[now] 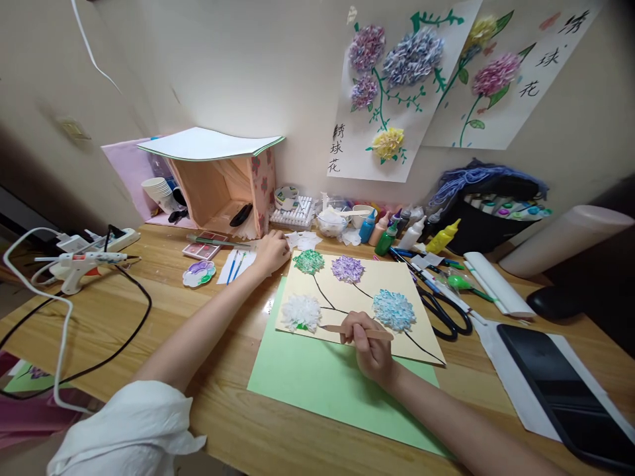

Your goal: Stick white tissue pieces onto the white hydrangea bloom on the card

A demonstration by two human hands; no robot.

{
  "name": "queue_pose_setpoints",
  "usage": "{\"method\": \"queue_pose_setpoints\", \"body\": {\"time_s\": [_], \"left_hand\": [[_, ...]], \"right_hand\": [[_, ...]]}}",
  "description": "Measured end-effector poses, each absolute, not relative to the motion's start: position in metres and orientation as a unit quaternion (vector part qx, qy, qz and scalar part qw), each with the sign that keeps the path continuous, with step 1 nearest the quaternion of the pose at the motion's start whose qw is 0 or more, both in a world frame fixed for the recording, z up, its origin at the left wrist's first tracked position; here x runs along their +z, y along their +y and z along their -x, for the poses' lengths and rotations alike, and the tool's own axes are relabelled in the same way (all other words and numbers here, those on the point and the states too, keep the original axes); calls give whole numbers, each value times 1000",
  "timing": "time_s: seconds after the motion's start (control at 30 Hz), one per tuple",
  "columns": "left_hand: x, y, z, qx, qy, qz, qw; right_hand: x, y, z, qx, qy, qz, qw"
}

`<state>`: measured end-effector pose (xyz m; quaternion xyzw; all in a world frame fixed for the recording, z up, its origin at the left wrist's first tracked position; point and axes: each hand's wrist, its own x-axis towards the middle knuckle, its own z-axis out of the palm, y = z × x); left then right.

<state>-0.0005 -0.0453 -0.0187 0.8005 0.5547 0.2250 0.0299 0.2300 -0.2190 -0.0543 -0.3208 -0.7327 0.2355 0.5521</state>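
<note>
My right hand (366, 340) is closed around a wooden-handled tool (380, 334), thin and dark at its tip, like a paintbrush. Its tip points left, close to the edge of a white paper flower (301, 312) with some green under it. That flower is on a cream card (342, 334), along with green (308, 262), purple (348, 269) and blue-white (393, 309) flowers and thin dark stems. Under the card lies a light green sheet (317, 387). My left hand (272, 252) rests on the table near the card's upper left corner, fingers curled; whatever they may hold is hidden.
White paper scraps (305, 240) and a paint palette (199, 273) flank my left hand. Paint bottles (387, 235) line the back. Black scissors (446, 317) and a phone (555, 390) are at right. A glue gun (79, 268) with cables stands at left.
</note>
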Motion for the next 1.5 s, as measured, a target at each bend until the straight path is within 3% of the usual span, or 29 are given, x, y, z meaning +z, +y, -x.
{"method": "queue_pose_setpoints", "body": {"time_s": [0.5,0.87,1.07,1.3,1.4,1.5], "left_hand": [[-9,-46,25,431,637,-605,205],[-5,-64,42,485,580,-607,246],[-4,-76,38,478,546,-602,334],[14,-147,18,399,504,-558,526],[17,-177,3,307,471,-628,538],[13,-198,-11,218,461,-718,474]], "right_hand": [[-51,-218,-231,220,-750,315,538],[-51,-217,-230,224,-745,332,533],[-52,-217,-232,236,-740,335,534],[-53,-218,-233,257,-718,325,559],[-55,-219,-234,259,-704,307,586],[-55,-220,-234,260,-704,283,597]]}}
